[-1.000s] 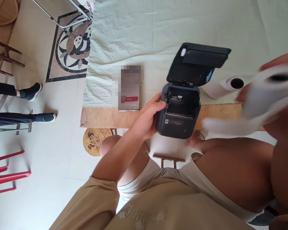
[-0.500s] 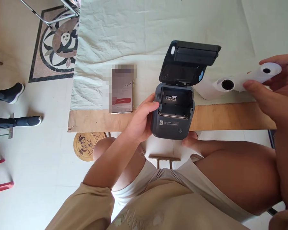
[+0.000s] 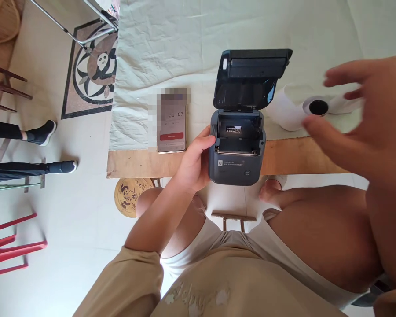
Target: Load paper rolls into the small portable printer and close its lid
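One black printer (image 3: 238,157), with its lid (image 3: 251,79) swung up and open, held in the left hand (image 3: 194,163) over the wooden table edge (image 3: 145,164). Gripped along its left side, thumb on the casing by the open compartment (image 3: 240,143); inside, a small black-and-white label (image 3: 233,129). Below the compartment, pale lettering (image 3: 232,163) and a power button (image 3: 247,173). To the right, in the air, right hand (image 3: 381,119), slightly blurred, with thumb and fingers (image 3: 346,74) parted wide. Just beside that thumb, a white cylinder (image 3: 287,112) with a dark round end, on pale green cloth (image 3: 198,48); cannot tell whether touching. Behind the fingers, another white thing (image 3: 345,105), mostly hidden. Left of the printer, a phone (image 3: 171,127) lying on the cloth, with 00:03 above a red bar (image 3: 171,137). Beyond, on the floor, a panda mosaic (image 3: 92,66), a red stool (image 3: 13,250) and another person's dark shoes (image 3: 43,133).
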A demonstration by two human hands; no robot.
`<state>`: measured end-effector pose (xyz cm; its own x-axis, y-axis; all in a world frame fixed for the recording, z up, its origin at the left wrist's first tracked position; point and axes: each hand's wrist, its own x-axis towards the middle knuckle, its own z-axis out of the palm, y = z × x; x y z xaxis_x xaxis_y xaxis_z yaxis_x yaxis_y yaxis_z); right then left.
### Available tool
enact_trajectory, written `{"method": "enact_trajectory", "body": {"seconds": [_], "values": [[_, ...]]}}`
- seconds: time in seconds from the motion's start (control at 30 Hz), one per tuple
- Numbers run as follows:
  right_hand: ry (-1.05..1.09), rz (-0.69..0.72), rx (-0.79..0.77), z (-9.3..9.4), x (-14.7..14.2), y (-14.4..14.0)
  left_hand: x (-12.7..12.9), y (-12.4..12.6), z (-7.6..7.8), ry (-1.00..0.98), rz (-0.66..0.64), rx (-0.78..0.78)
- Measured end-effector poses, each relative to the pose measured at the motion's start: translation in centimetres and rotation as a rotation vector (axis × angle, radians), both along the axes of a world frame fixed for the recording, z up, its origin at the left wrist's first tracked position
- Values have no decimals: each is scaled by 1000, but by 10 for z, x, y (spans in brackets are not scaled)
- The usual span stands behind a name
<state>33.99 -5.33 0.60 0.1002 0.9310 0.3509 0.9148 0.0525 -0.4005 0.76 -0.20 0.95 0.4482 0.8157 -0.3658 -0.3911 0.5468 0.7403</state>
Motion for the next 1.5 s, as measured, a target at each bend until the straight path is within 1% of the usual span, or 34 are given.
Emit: {"method": "enact_trajectory", "body": {"seconds": [0.07, 0.17, 0.2, 0.27, 0.37, 0.43, 0.53, 0.63, 0.7, 0.83, 0.9, 1.0, 1.07, 1.13, 1.23, 1.33, 1.43, 1.5], "values": [[-19, 21, -105, -6, -10, 16, -1, -1, -2, -1, 7, -4], [-47, -31, -316, -16, -10, 35, -4, -1, -5, 0, -3, -16], [-59, -56, -354, -17, -8, 37, -4, 0, -6, -5, -12, -14], [-83, -99, -379, -15, -7, 35, -5, 1, -7, -21, -35, -2], [-103, -87, -354, -7, -11, 26, -6, 2, -8, -31, -62, 20], [-73, -55, -319, -4, -15, 21, -7, 3, -7, -31, -61, 22], [75, -41, -316, -4, -17, 22, -7, 2, -7, -48, -60, 20], [223, -105, -333, -6, -15, 28, -7, 2, -7, -58, -65, 15], [270, -117, -339, -7, -14, 30, -7, 2, -7, -54, -67, 11], [337, -91, -368, -6, -16, 24, -5, 2, -7, -42, -65, -3], [413, -95, -310, -1, -22, 19, -4, 3, -6, -38, -64, -16], [617, -86, -115, 9, -34, 13, -4, 3, -4, -53, -73, -5], [775, -96, -73, 15, -39, 10, -4, 3, -2, -71, -78, 16], [935, -75, -131, 19, -40, 12, -3, 3, -2, -86, -90, 30], [1181, -4, -292, 19, -36, 20, -3, 3, -3, -69, -82, 25], [1408, -7, -474, 16, -34, 29, -2, 3, -4, -60, -64, 31], [1510, 37, -632, 12, -37, 33, -2, 3, -4, -68, -65, 51], [1523, 56, -647, 10, -41, 34, -2, 2, -3, -60, -51, 48]]}}
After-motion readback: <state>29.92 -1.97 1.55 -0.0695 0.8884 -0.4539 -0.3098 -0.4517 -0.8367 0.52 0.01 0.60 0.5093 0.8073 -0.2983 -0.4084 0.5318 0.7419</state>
